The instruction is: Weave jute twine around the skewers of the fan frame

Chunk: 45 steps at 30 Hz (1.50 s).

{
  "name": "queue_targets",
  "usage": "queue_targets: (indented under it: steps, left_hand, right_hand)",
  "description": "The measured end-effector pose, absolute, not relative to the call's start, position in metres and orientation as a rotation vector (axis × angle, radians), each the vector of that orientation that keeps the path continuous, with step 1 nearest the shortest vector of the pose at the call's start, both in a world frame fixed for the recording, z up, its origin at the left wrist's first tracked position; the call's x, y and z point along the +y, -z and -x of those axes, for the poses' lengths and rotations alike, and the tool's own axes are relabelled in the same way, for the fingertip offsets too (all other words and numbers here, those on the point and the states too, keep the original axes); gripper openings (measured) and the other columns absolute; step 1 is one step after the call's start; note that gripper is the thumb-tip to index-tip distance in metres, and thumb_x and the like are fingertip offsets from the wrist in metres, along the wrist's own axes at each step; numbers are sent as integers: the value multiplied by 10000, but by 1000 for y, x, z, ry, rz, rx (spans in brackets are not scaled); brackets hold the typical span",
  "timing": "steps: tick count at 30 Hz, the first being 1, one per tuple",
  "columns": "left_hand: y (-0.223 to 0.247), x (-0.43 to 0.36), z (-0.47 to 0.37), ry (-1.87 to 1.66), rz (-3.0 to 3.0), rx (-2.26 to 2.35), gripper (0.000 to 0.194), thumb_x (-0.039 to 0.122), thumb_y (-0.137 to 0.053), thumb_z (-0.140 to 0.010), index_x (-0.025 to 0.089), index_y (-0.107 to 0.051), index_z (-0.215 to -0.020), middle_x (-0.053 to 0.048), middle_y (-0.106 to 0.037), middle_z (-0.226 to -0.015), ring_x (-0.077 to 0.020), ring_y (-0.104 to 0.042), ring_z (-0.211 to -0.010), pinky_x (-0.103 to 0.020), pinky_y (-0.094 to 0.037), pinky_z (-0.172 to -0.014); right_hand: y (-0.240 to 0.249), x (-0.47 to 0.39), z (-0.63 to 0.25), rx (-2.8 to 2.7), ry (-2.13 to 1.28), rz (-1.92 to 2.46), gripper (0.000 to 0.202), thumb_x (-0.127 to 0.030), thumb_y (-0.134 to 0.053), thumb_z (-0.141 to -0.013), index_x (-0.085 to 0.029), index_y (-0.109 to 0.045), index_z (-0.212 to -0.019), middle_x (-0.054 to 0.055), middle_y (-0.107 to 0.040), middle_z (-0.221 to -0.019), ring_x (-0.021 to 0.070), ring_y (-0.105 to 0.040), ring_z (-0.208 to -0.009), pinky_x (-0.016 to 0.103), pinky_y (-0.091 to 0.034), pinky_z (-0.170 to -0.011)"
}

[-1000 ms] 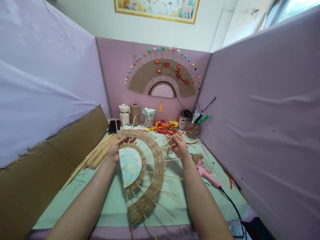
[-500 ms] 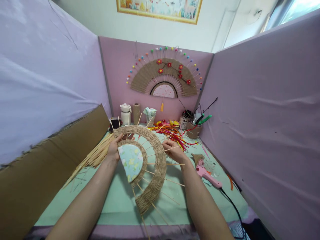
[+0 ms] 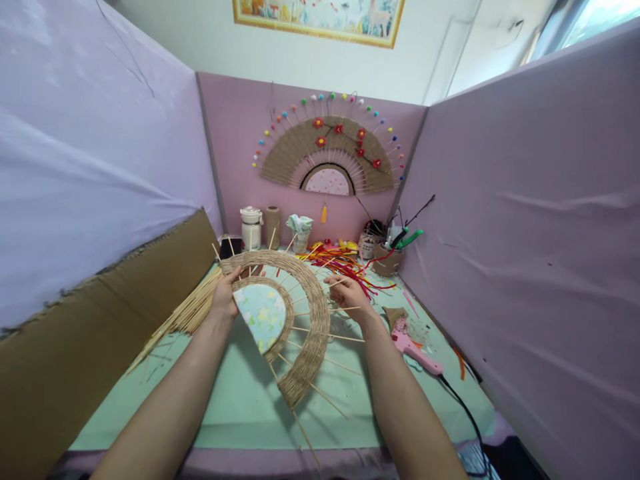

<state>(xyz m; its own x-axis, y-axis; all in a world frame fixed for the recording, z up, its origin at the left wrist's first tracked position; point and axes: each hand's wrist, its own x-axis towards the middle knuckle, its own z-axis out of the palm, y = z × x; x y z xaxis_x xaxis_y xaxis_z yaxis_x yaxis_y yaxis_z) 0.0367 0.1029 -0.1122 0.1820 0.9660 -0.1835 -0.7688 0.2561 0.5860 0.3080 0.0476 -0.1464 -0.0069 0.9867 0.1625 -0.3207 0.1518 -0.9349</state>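
My left hand [image 3: 227, 293] is closed on the upper left end of a half-round woven fan [image 3: 318, 313], which is held tilted above the table. Wooden sticks radiate through the fan's wide band of brown twine, and their ends stick out past it. A floral fabric half-disc [image 3: 261, 315] with a twine border forms its centre. Beside the outer edge of the band is my right hand [image 3: 346, 292], its fingers pinched together among the stick ends. Whatever lies between those fingertips is too small to make out.
A pink glue gun [image 3: 416, 353] with a black cord lies at the right. Colourful pipe cleaners [image 3: 345, 263] are heaped behind the fan. Thin wooden sticks [image 3: 193, 307] lie beside a cardboard sheet [image 3: 125, 313] on the left. A finished fan [image 3: 300, 150] hangs on the back panel.
The fan has turned slightly counter-clockwise, its lower end swinging right and up. My left hand has shifted a little left with it; the right hand stays by the outer edge.
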Motion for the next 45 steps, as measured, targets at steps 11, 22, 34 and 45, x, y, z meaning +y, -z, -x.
queue_targets:
  steps: [11,22,34,45]
  left_hand:
    - [109,106,-27,-1260,-440,615,297,194,-426,-865,78,-615,-1063,-128,-715,-758,-275,-693,-723,-440,-552,-728]
    - [110,110,-25,-1337,-429,617,302,174,-413,-871,57,-611,-1067,-136,-712,-772,-264,-692,-719,-428,-552,-721]
    - [112,113,-23,-1436,-372,536,341,193,-421,-870,69,-609,-1126,-125,-717,-776,-270,-691,-727,-445,-548,-743]
    - [120,119,-25,-1316,-395,642,341,192,-400,-872,34,-588,-1107,-161,-707,-794,-270,-690,-721,-399,-562,-643]
  right_hand:
    - [147,55,-321,-977,-1090,844,385,-559,-628,-691,-182,-555,-653,-64,-355,-482,69,-282,-430,225,-253,-442]
    - [147,53,-325,-1062,-547,1044,265,-431,-647,-713,-180,-594,-643,-38,-453,-545,96,-359,-517,239,-265,-496]
    - [144,45,-313,-1100,-1345,792,523,-653,-552,-709,-147,-685,-731,-1,-496,-545,79,-379,-465,225,-276,-460]
    - [147,49,-310,-1064,-1348,844,292,-428,-704,-674,-164,-690,-797,-18,-537,-589,54,-362,-454,202,-232,-421]
